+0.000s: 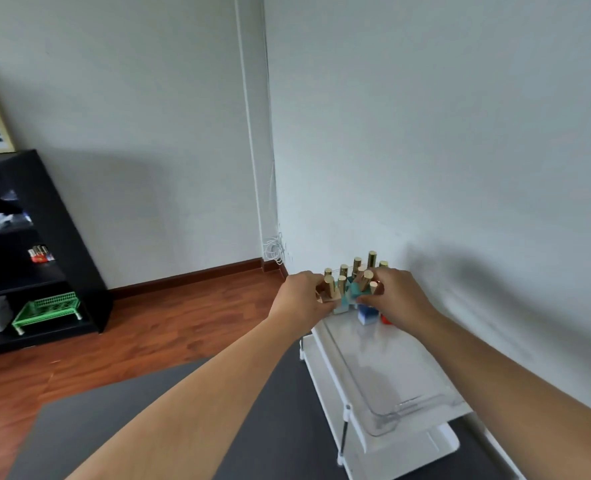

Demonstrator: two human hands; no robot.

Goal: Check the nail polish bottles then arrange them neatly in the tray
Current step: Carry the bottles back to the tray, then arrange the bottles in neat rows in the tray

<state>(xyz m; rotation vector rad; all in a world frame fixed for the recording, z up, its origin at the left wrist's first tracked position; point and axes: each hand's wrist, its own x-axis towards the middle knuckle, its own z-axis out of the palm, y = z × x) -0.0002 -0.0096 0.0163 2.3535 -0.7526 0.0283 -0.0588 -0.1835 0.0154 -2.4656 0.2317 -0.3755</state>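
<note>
Grip, left hand (302, 296): fingers curled around a pale-bodied, gold-capped bottle (330, 291) at the left edge of the cluster. Grip, right hand (396, 296): thumb and fingers pinched at a tilted teal bottle (358, 289); whether it is fully grasped or only nudged cannot be told. Nail polish bottles (356, 275) — roughly ten, bunched at the far end of the clear tray (391, 368), near the wall; most stand upright, a few lean. Likely reason for the two-handed hold: herding the bottles from both sides to square them into rows. Caps: slim cylinders, shiny gold. Bodies: small blocky shapes, seen in pale, teal, blue-and-white (366, 314) and red (385, 319); material looks glass, though blur leaves that uncertain. Tray: transparent rigid plastic, rectangular with rounded corners and a low raised rim; its near end is bare. Support under tray: white tiered cart (325, 372), smooth, with thin uprights — the tray fills its top shelf.
</note>
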